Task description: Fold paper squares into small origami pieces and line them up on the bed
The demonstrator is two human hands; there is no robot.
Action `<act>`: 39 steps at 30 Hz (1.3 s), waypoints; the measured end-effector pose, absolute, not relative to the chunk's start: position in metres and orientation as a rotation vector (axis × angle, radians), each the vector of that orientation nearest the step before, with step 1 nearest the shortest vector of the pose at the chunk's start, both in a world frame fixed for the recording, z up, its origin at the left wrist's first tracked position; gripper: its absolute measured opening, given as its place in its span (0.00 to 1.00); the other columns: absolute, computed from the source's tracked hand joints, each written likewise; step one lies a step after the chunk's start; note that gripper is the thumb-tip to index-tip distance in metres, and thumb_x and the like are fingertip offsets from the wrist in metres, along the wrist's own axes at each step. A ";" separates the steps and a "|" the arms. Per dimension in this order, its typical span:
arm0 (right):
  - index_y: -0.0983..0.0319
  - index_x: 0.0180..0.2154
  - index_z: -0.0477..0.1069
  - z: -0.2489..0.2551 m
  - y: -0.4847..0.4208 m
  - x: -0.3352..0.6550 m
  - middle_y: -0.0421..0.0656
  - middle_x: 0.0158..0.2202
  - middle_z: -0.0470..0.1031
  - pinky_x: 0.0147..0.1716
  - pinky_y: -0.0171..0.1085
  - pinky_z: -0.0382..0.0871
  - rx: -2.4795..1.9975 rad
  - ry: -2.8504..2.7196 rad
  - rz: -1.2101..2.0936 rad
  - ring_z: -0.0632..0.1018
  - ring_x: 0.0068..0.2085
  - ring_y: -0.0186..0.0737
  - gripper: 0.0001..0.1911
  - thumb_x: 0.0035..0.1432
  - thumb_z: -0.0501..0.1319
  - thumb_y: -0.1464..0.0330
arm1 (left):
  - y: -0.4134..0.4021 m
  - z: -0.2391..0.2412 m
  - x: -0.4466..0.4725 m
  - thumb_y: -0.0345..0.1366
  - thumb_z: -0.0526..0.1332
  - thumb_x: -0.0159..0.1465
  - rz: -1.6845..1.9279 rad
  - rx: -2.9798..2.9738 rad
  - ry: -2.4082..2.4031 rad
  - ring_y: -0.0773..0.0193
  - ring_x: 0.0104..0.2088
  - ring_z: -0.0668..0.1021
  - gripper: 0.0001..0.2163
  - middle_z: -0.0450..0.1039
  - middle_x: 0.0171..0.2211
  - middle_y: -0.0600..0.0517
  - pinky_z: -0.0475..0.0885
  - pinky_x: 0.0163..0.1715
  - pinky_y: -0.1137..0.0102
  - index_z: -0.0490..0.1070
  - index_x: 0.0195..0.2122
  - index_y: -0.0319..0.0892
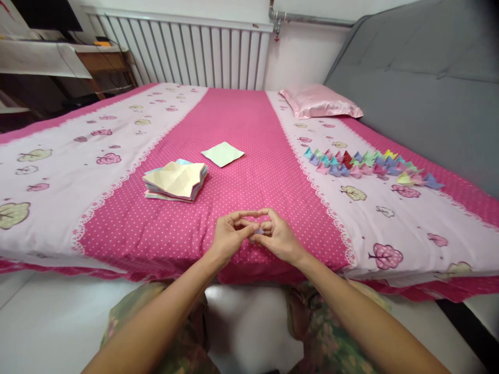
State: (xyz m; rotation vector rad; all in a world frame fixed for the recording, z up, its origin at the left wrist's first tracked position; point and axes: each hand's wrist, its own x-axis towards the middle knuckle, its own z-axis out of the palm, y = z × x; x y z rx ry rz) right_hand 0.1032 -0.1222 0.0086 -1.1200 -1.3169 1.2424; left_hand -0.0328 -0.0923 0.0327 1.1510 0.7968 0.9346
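Close to the bed's front edge, my left hand (231, 234) and my right hand (281, 238) meet over a small piece of folded lavender paper (259, 231). Both hands pinch it between thumb and fingers, and most of it is hidden behind them. Beyond my left hand lies a stack of creased paper sheets (175, 181), pale yellow on top. A single pale green square of paper (223, 154) rests flat farther back. Off to the right, several small folded paper pieces (345, 162) in many colours stand in rows.
The bed (245, 119) has a pink dotted cover with white tree-print bands. A pink pillow (319, 101) lies at the back right against a grey headboard (421, 78). Behind stands a white radiator (187, 49); a desk (101, 59) with a monitor is at the far left.
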 end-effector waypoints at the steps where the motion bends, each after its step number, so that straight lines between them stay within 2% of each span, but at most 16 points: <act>1: 0.58 0.42 0.57 0.009 -0.122 0.103 0.33 0.22 0.70 0.23 0.31 0.65 -1.116 -1.311 1.244 0.73 0.23 0.32 0.24 0.44 0.66 0.65 | -0.093 0.033 -0.032 0.33 0.67 0.47 0.964 1.129 0.801 0.70 0.22 0.74 0.14 0.75 0.21 0.52 0.68 0.25 0.75 0.73 0.37 0.36; 7: 0.58 0.40 0.58 0.013 -0.123 0.101 0.33 0.21 0.71 0.24 0.32 0.66 -1.113 -1.245 1.247 0.74 0.23 0.32 0.23 0.42 0.66 0.67 | -0.091 0.034 -0.030 0.33 0.67 0.47 1.070 1.033 0.835 0.71 0.22 0.74 0.15 0.74 0.20 0.55 0.68 0.26 0.75 0.71 0.37 0.37; 11: 0.58 0.38 0.58 0.014 -0.121 0.101 0.33 0.21 0.71 0.22 0.32 0.66 -1.157 -1.188 1.234 0.74 0.22 0.33 0.23 0.42 0.67 0.66 | -0.088 0.032 -0.031 0.35 0.67 0.47 1.013 1.108 0.872 0.67 0.24 0.76 0.17 0.75 0.23 0.52 0.70 0.26 0.73 0.71 0.38 0.36; 15: 0.58 0.38 0.58 0.012 -0.119 0.104 0.35 0.23 0.72 0.25 0.34 0.68 -1.179 -1.187 1.219 0.76 0.25 0.35 0.21 0.42 0.66 0.66 | -0.087 0.030 -0.033 0.37 0.66 0.48 0.951 1.254 0.920 0.63 0.29 0.77 0.12 0.77 0.29 0.46 0.72 0.30 0.70 0.74 0.32 0.35; 18: 0.59 0.37 0.59 0.010 -0.118 0.106 0.37 0.26 0.73 0.27 0.34 0.69 -1.205 -1.232 1.178 0.76 0.26 0.35 0.19 0.44 0.64 0.68 | -0.087 0.027 -0.035 0.37 0.65 0.50 0.946 1.410 0.976 0.62 0.29 0.77 0.10 0.77 0.29 0.47 0.71 0.30 0.70 0.75 0.30 0.37; 25: 0.60 0.39 0.65 0.013 -0.117 0.110 0.45 0.40 0.72 0.32 0.34 0.70 -1.198 -1.383 0.978 0.76 0.41 0.39 0.14 0.46 0.60 0.71 | -0.086 0.019 -0.037 0.36 0.61 0.53 1.007 1.780 1.135 0.62 0.29 0.77 0.08 0.77 0.31 0.48 0.71 0.32 0.68 0.76 0.33 0.42; 32: 0.62 0.33 0.68 0.010 -0.117 0.110 0.43 0.32 0.74 0.33 0.37 0.71 -1.239 -1.294 0.990 0.78 0.33 0.39 0.07 0.48 0.60 0.67 | -0.089 0.013 -0.035 0.36 0.60 0.54 1.031 1.868 1.119 0.62 0.31 0.77 0.07 0.77 0.32 0.49 0.71 0.35 0.66 0.76 0.34 0.44; 39: 0.62 0.30 0.69 0.007 -0.117 0.111 0.43 0.30 0.75 0.33 0.38 0.73 -1.284 -1.270 0.951 0.78 0.31 0.40 0.08 0.47 0.62 0.64 | -0.090 0.014 -0.033 0.35 0.61 0.54 1.018 1.884 1.123 0.61 0.31 0.77 0.07 0.77 0.30 0.49 0.71 0.34 0.66 0.76 0.33 0.44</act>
